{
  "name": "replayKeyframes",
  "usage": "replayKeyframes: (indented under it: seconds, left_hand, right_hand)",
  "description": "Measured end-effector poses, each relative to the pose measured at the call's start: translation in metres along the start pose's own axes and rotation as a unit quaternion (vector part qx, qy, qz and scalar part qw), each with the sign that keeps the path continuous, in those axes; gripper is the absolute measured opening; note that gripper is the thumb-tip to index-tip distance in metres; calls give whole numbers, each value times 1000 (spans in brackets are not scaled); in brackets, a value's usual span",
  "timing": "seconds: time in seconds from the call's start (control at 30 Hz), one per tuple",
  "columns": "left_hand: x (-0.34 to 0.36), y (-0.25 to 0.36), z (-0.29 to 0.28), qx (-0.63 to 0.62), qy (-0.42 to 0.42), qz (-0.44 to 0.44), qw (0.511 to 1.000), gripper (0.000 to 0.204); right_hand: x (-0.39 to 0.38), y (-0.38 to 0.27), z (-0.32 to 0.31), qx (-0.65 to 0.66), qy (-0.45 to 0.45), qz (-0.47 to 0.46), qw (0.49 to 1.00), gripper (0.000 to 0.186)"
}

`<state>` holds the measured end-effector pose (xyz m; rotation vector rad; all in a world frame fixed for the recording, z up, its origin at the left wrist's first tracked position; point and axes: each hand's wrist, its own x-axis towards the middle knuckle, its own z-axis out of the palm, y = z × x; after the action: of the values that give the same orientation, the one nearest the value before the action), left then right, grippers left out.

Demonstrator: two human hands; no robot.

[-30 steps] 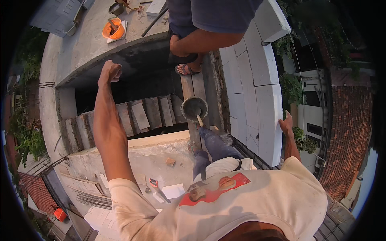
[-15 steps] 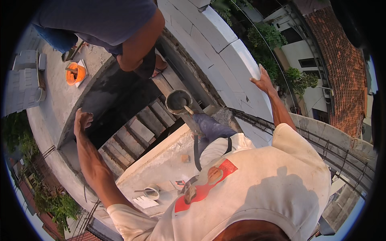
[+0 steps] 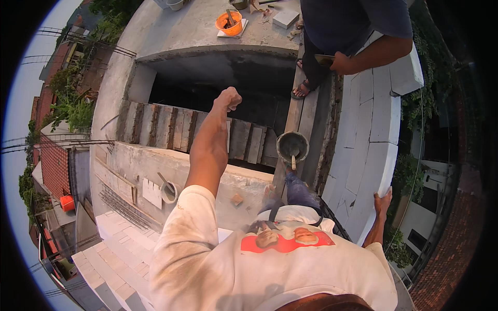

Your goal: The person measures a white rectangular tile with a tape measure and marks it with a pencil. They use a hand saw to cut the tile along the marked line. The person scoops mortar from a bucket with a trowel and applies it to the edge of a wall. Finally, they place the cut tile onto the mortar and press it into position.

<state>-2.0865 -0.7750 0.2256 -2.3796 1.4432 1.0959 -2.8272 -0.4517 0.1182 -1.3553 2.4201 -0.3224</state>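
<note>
My left arm reaches out over the stair opening, and my left hand [image 3: 228, 98] is closed in a loose fist with nothing seen in it. At the right, my right hand [image 3: 383, 202] rests against the outer edge of a white block wall [image 3: 381, 160], thumb and fingers apart. By my feet a dark bucket [image 3: 292, 147] holds grey wet mix, with a handle [image 3: 293, 162] sticking out. It stands on the wooden planks [image 3: 293, 116] beside the wall.
Ahead, a co-worker [image 3: 342, 31] stands on the planks holding a flat tool [image 3: 325, 60]. An orange bucket [image 3: 229, 23] sits on the far slab. Wooden-formed stairs [image 3: 181, 129] drop into the dark opening. Left of me are a pale bucket [image 3: 169, 192] and stacked white blocks [image 3: 116, 254].
My view has turned left. My left arm has swung across to point straight ahead over the opening, while my right hand stays at the wall edge. The co-worker's hand and flat tool now show.
</note>
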Motion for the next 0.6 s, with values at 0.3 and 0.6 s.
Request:
replayKeyframes:
  seconds: [0.3,0.6]
  left_hand:
    - [-93,-97,239,-67,-201,-32,977,37]
    - [-202,-193,325,-162,-319,-105,928,65]
  right_hand:
    - [5,19,-16,-13,-1,19,1000,95]
    - [2,5,-10,-4,0,12,1000,93]
